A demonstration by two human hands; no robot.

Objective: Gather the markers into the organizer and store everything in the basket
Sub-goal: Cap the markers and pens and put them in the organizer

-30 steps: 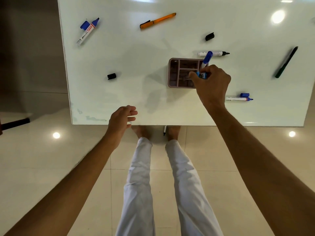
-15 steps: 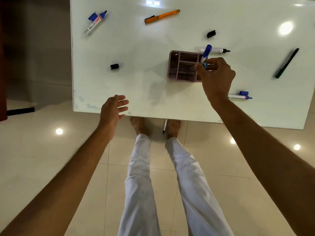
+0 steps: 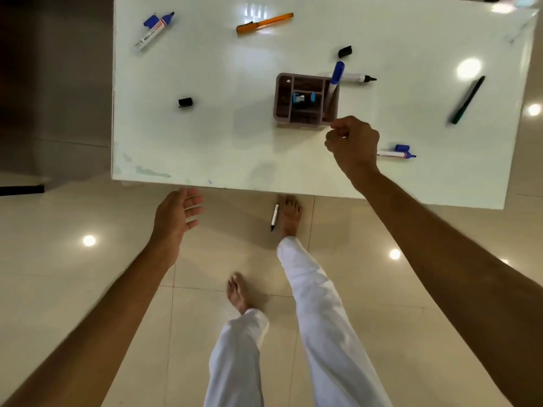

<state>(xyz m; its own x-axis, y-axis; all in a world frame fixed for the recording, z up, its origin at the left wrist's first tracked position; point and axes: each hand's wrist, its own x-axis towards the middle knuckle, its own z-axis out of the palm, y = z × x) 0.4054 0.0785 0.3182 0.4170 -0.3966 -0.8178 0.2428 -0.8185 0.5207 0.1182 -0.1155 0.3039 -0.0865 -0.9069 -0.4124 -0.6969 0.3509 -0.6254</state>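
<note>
**Right hand curled and empty beside the organizer, most markers not yet gathered**

Right hand (image 3: pixel 352 142) hung just near-side of the organizer (image 3: pixel 305 98), fingers curled in on themselves and holding nothing as far as I could tell. Left hand (image 3: pixel 176 218) was off the table (image 3: pixel 205 136) entirely, below its near edge, fingers spread loose and empty.

Only one view here, the head cam, so going around from the right hand:

- Just beyond it, a blue-capped marker (image 3: pixel 335 83) stood leaning in the organizer's right slot, with a small blue piece (image 3: pixel 304 97) lying in a middle compartment.
- Right beside the hand on its outer side, a white marker with a loose blue cap (image 3: pixel 395 152).
- Past the organizer, a white marker with a black tip (image 3: pixel 357 77), and a black cap (image 3: pixel 344 51) further out.
- Far right, a dark green pen (image 3: pixel 467 99). Far across, an orange pen (image 3: pixel 264 23), and at the far left corner a blue marker (image 3: pixel 154 30) with its cap off beside it.
- Left of the organizer, another black cap (image 3: pixel 185 102).
- One marker on the floor (image 3: pixel 274 217) by the forward foot.

No basket in frame.

What could go wrong, my guess: the floor marker was right next to that foot, so a step could roll or crush it. Several tips looked uncapped, so they might smear the tabletop. The leaning marker could tip the organizer if bumped.

Writing: the far-left marker had a printed label, too small to read.
</note>
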